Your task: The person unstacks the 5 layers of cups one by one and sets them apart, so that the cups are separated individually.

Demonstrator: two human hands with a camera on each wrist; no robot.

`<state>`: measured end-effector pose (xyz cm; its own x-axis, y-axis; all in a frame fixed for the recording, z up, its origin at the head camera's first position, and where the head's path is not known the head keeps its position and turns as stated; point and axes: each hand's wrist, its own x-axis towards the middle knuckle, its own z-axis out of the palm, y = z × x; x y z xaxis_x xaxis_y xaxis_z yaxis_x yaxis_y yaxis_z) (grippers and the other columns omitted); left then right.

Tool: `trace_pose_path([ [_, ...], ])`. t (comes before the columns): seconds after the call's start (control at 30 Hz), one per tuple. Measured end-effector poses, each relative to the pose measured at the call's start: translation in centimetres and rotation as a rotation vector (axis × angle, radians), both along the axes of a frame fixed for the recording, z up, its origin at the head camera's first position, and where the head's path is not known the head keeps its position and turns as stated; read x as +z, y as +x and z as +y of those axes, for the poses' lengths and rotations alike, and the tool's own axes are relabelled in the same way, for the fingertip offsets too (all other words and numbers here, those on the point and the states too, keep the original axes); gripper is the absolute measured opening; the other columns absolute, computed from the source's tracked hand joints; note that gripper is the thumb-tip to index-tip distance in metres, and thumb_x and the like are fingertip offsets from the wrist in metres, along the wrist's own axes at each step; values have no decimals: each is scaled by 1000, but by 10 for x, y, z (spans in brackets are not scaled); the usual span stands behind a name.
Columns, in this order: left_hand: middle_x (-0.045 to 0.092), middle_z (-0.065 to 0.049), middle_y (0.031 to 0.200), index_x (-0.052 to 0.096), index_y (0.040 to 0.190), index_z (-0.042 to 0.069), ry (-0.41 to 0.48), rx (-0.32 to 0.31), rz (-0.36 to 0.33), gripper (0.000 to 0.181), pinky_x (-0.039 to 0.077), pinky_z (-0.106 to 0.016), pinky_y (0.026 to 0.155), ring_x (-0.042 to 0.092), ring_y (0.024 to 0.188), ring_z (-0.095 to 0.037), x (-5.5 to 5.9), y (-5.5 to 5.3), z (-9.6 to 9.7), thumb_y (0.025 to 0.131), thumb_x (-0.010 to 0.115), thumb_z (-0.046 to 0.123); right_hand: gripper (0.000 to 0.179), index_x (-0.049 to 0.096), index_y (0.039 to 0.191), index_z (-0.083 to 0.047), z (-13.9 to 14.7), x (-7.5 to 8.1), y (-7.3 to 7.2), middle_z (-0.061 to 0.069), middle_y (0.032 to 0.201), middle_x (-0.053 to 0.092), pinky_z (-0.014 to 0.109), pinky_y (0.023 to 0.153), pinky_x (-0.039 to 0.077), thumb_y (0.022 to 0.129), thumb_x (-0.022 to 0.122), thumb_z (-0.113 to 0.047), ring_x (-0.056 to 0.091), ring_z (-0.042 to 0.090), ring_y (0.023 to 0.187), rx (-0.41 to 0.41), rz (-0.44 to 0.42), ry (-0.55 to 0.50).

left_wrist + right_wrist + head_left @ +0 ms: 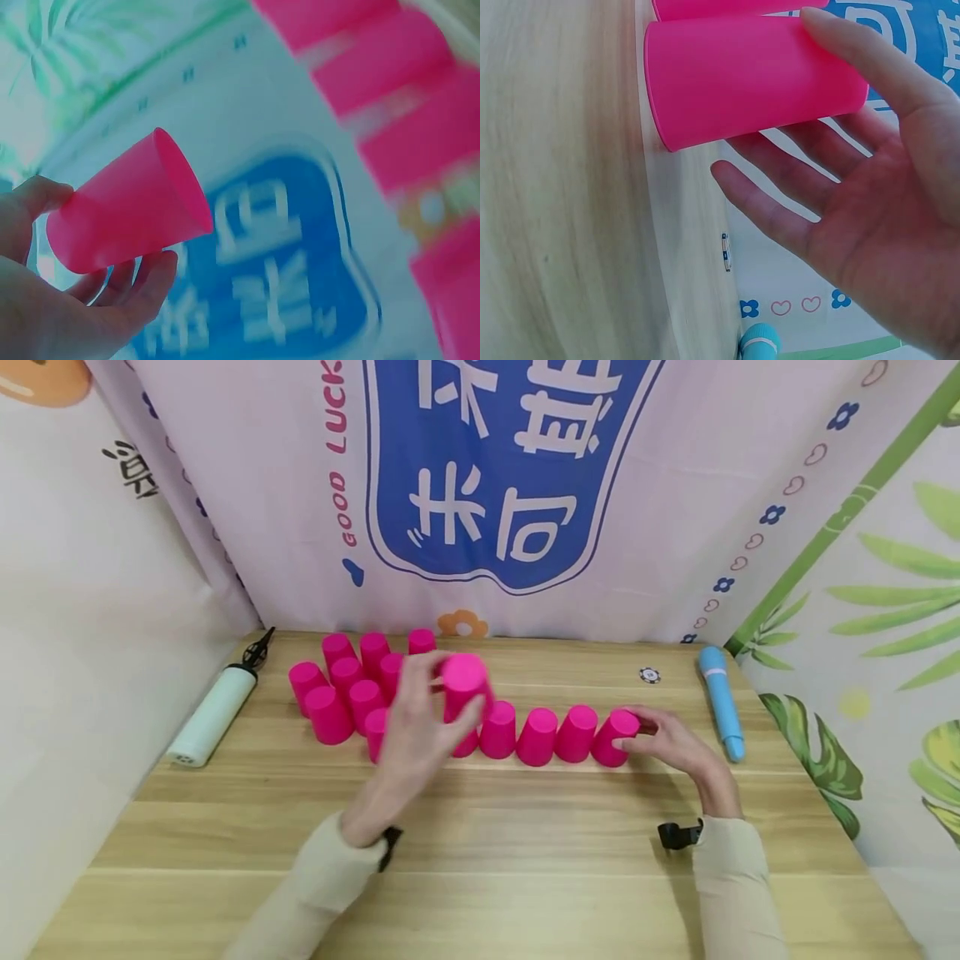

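My left hand (420,718) grips a pink cup (465,681) between thumb and fingers, held mouth down in the air above a row of like cups. In the left wrist view the raised cup (127,210) shows its rim and smooth side. My right hand (667,743) holds the pink cup (616,739) at the row's right end, thumb on the near side and fingers round the far side. That cup (750,79) stands upside down on the table, close beside its neighbour (577,735).
Several more upside-down pink cups (330,714) stand grouped at the left, partly hidden by my left arm. A pale green hand pump (213,714) lies at the left edge, a blue pump-like tube (722,702) at the right. A small chip (649,675) lies near the back curtain (300,585).
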<state>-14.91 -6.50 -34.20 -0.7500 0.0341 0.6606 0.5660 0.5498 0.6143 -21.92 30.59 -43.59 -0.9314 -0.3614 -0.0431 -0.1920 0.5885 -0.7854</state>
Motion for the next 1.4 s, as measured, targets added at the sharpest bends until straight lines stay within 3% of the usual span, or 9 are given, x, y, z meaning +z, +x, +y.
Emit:
trace_pose_path([
  [0.1, 50, -19, 116, 47, 123, -7, 14, 119, 26, 57, 52, -35, 83, 54, 103, -27, 3, 10, -44, 77, 78, 5, 60, 53, 134, -9, 1, 4, -1, 11, 126, 60, 46, 95, 44, 84, 74, -35, 54, 28, 115, -12, -13, 11],
  [0.2, 50, -24, 112, 48, 120, -11, 5, 206, 9, 55, 47, -23, 80, 54, 97, -30, 2, 14, -84, 75, 77, 0, 61, 52, 135, -9, 2, 6, -2, 12, 126, 59, 47, 96, 44, 84, 74, -35, 53, 29, 115, -19, -11, 26],
  [0.33, 46, -25, 112, 44, 121, -12, -8, 273, -143, 53, 39, -5, 73, 55, 95, -35, -4, 14, -129, 78, 73, 0, 62, 52, 136, -8, 2, 4, -1, 13, 128, 58, 47, 96, 43, 85, 73, -37, 53, 30, 115, -22, -14, 47],
  [0.47, 42, -27, 118, 37, 126, -12, -68, 313, -364, 56, 47, -27, 81, 51, 103, -40, -13, 12, -164, 84, 68, 8, 63, 51, 137, -8, 1, 1, 1, 14, 129, 57, 48, 96, 42, 85, 72, -37, 52, 30, 115, -35, -20, 58],
  [0.57, 41, -30, 120, 33, 127, -14, -122, 285, -504, 59, 44, -49, 85, 47, 104, -44, -24, 8, -182, 86, 67, 11, 62, 51, 137, -8, -2, 0, 1, 14, 130, 57, 49, 97, 42, 85, 71, -37, 52, 30, 116, -36, -19, 61],
  [0.7, 42, -31, 121, 33, 128, -15, -171, 216, -640, 61, 43, -54, 88, 46, 106, -44, -40, 3, -190, 87, 67, 16, 61, 51, 136, -8, -4, 0, 1, 13, 129, 57, 48, 96, 43, 86, 71, -36, 52, 30, 116, -28, -15, 69],
  [0.8, 42, -30, 122, 33, 129, -13, -192, 175, -686, 62, 43, -55, 91, 45, 108, -44, -48, -2, -187, 88, 67, 19, 61, 51, 136, -8, -4, -1, 1, 13, 128, 57, 47, 95, 43, 86, 70, -36, 52, 30, 115, -29, -17, 69],
  [1.2, 45, -28, 119, 38, 123, -10, -204, 111, -674, 54, 43, -55, 91, 46, 107, -42, -73, -11, -174, 86, 69, 14, 62, 51, 137, -8, -3, -2, 0, 13, 130, 57, 51, 98, 43, 86, 71, -38, 51, 30, 118, -25, -24, 58],
  [1.4, 46, -29, 117, 38, 122, -11, -185, 91, -665, 51, 46, -52, 89, 49, 105, -41, -79, -10, -172, 87, 68, 10, 62, 52, 136, -9, -4, -2, 1, 12, 129, 58, 49, 98, 43, 85, 73, -38, 52, 29, 118, -29, -25, 61],
])
